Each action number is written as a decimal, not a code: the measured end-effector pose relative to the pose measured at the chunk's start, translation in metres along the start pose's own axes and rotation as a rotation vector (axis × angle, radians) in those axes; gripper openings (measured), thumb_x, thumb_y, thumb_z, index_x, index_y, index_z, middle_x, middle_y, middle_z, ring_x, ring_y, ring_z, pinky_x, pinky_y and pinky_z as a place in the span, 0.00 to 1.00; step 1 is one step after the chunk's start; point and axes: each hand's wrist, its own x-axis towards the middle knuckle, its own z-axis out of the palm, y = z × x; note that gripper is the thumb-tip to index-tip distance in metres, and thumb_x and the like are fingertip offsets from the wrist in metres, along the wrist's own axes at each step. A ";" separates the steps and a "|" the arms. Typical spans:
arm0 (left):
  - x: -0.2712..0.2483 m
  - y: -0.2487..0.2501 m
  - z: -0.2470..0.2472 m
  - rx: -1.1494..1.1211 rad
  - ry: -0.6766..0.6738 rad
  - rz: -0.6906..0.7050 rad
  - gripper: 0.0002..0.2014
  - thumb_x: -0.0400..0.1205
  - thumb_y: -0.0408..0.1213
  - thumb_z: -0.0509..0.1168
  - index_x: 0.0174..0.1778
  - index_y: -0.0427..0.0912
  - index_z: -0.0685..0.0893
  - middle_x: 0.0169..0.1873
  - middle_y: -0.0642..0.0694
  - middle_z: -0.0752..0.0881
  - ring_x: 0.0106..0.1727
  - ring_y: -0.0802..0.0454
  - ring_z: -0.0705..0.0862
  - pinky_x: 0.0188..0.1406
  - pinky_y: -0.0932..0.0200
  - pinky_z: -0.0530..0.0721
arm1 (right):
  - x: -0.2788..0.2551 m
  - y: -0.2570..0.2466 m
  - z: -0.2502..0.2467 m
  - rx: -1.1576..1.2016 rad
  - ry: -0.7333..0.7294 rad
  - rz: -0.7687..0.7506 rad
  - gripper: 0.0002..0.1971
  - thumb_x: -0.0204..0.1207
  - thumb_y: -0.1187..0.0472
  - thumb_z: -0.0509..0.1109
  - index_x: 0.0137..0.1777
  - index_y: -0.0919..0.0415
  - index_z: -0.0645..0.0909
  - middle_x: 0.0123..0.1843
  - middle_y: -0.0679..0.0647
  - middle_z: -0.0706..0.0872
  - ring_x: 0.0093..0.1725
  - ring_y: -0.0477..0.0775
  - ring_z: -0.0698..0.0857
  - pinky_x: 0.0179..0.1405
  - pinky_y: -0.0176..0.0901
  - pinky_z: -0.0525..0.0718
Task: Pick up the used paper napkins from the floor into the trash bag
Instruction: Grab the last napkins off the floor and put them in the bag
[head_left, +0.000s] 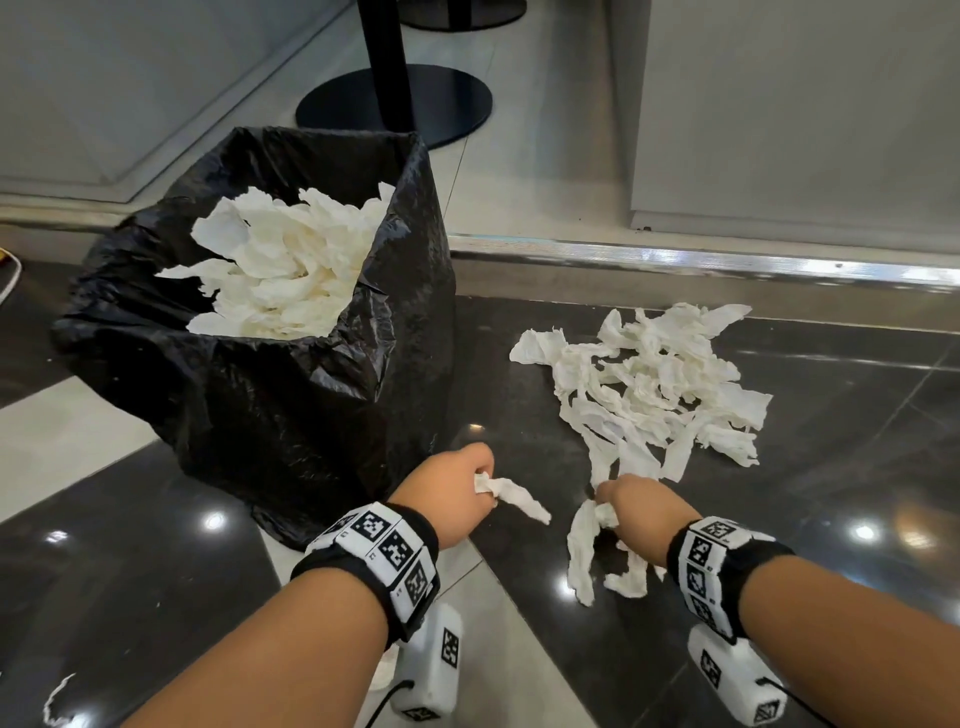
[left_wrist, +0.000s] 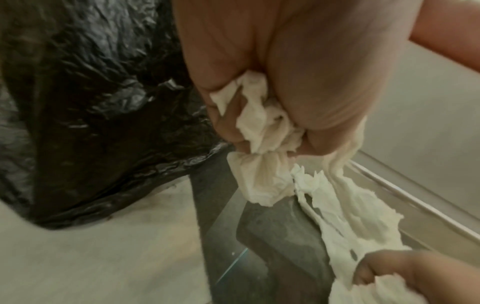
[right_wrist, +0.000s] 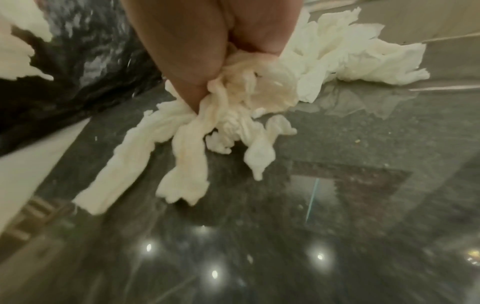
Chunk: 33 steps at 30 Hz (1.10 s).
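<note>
Now both hands, left (head_left: 457, 491) and right (head_left: 636, 506), are gripping napkins (head_left: 514, 496); next, lifting them into the bag (head_left: 291, 395) ahead-left

We see our left hand (left_wrist: 285, 72) clenched round a crumpled white napkin (left_wrist: 262, 127), its tail hanging toward the dark floor (left_wrist: 272, 246). The black trash bag (left_wrist: 91, 113) bulges just beside it, and our right hand (left_wrist: 415, 275) grips more napkins (left_wrist: 363, 222).

The floor (head_left: 857, 467) is dark polished stone and it reflects small ceiling lights. A metal strip (head_left: 727, 262) separates it from pale tiles (head_left: 545, 171). Behind, a black pole (head_left: 382, 57) stands on a round base (head_left: 452, 104), between grey wall panels (head_left: 805, 104).
</note>
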 end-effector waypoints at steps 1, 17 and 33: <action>0.001 0.002 -0.003 -0.005 0.014 0.009 0.03 0.78 0.36 0.63 0.41 0.48 0.75 0.37 0.47 0.81 0.39 0.48 0.78 0.39 0.56 0.76 | -0.001 -0.001 -0.006 0.033 0.037 0.014 0.12 0.75 0.66 0.63 0.57 0.59 0.80 0.53 0.59 0.84 0.52 0.59 0.85 0.45 0.40 0.75; -0.026 0.039 -0.075 0.128 -0.087 0.084 0.06 0.78 0.35 0.61 0.39 0.42 0.82 0.44 0.44 0.87 0.46 0.46 0.82 0.46 0.53 0.80 | 0.026 0.005 -0.004 -0.100 0.025 0.013 0.15 0.75 0.64 0.65 0.62 0.56 0.81 0.73 0.57 0.75 0.65 0.60 0.79 0.64 0.44 0.77; -0.014 -0.004 -0.281 0.140 0.338 -0.311 0.46 0.68 0.47 0.74 0.79 0.55 0.55 0.73 0.36 0.69 0.62 0.35 0.79 0.57 0.45 0.81 | -0.065 -0.040 -0.192 0.995 0.564 0.158 0.05 0.73 0.67 0.71 0.44 0.69 0.79 0.33 0.63 0.81 0.21 0.55 0.81 0.16 0.40 0.79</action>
